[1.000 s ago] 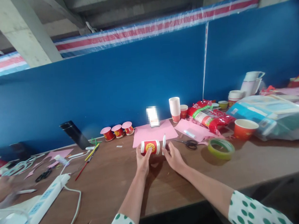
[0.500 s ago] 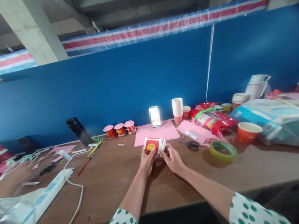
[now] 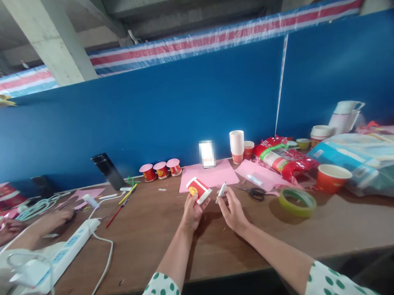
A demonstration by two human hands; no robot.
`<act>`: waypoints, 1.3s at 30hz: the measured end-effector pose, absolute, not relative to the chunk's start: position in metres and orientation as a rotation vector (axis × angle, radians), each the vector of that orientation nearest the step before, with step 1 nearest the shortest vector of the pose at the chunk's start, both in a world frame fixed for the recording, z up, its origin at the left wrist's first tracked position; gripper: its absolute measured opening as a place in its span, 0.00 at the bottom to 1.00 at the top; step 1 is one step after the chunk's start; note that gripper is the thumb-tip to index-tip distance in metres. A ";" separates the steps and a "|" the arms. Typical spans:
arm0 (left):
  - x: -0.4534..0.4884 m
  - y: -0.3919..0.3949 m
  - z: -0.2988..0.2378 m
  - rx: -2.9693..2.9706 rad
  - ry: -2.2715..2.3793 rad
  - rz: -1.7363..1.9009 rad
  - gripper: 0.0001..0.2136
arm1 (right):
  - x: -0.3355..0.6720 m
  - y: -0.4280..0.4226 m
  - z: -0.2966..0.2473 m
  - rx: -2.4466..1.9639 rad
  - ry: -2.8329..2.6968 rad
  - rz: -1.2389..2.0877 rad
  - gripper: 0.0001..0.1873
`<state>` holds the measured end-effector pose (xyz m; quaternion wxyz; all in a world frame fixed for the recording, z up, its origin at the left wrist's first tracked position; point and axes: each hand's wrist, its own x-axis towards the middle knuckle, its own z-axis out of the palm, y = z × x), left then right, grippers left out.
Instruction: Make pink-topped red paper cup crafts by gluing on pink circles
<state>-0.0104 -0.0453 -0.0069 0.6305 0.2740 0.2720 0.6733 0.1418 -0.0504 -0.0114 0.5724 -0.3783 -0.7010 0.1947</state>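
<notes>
My left hand (image 3: 193, 212) is closed around a red paper cup (image 3: 199, 190) with a yellow emblem and white edges. The cup lies tilted on its side, one end toward my right hand. Between the thumb and fingers of my right hand (image 3: 231, 207) is a small white tube (image 3: 222, 190) with a narrow tip pointing up; its lower part is hidden by the fingers. A small gap separates the tube from the cup. Beyond both hands lie pink paper sheets (image 3: 214, 175).
Several red cups with pink discs (image 3: 161, 170) stand by the blue partition (image 3: 169, 109). To the right are scissors (image 3: 257, 193), a tape roll (image 3: 296, 202), an orange cup (image 3: 332, 178) and a stack of cups (image 3: 237, 145). At left are a power strip (image 3: 66, 253) and a co-worker's hand (image 3: 53, 221).
The white tube has come away from the cup's end, and my hands are farther apart. The cup has tilted. On the left, the co-worker's arm has shifted, and another hand now shows.
</notes>
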 end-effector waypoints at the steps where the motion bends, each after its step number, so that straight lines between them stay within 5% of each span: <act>1: -0.010 -0.045 -0.007 0.635 0.630 1.528 0.11 | 0.142 -0.050 -0.011 -0.880 -1.639 0.470 0.08; 14: -0.007 -0.048 -0.011 0.722 0.624 1.425 0.15 | 0.142 -0.058 -0.003 -0.839 -1.706 0.632 0.10; 18: -0.010 -0.044 -0.012 0.661 0.660 1.504 0.15 | 0.143 -0.037 0.020 -0.865 -1.609 0.607 0.17; 23: -0.012 -0.042 -0.010 0.646 0.660 1.492 0.14 | 0.142 -0.013 0.051 -0.751 -1.613 0.667 0.15; 32: -0.010 -0.040 -0.006 0.524 0.688 1.548 0.16 | 0.145 -0.009 0.009 -0.954 -1.508 0.497 0.09; 39: -0.020 -0.039 -0.005 0.527 0.777 1.582 0.15 | 0.149 -0.016 0.010 -0.902 -1.574 0.480 0.17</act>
